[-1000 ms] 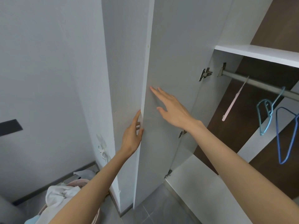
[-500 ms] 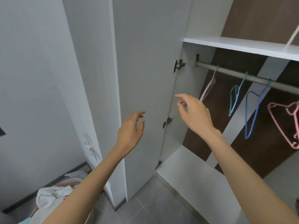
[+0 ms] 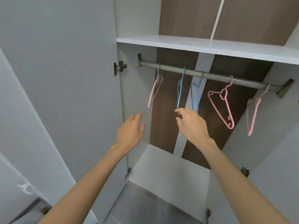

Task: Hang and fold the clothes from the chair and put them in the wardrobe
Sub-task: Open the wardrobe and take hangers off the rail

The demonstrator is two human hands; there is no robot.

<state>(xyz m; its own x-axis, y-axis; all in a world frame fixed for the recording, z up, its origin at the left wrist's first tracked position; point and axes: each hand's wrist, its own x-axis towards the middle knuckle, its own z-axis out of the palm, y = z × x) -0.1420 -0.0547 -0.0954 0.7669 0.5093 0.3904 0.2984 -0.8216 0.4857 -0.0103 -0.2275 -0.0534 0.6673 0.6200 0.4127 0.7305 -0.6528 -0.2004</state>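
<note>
I have the wardrobe [image 3: 161,126] open across the centre and right of frame, its rail [image 3: 210,76] under the shelf [image 3: 194,44] carrying five thin hangers [image 3: 221,107]. No clothes show here. My left hand [image 3: 131,131] and right hand [image 3: 192,125], mid-frame, are both loose-fingered and empty. The light-blue hanger [image 3: 179,94] by my right fingertips looks light, stiff and slippery; I'd pinch its lower bar.

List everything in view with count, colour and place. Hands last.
rail: one, grey, under the shelf
shelf: one, white, above the rail
pink hangers: three, on the rail, one left, two right
light blue hanger: one, on the rail, left of centre
dark blue hanger: one, beside the light blue one
door: one, pale grey, open at left
left hand: empty, fingers loose, by the door's edge
right hand: empty, fingers loose, just below the blue hangers
</note>
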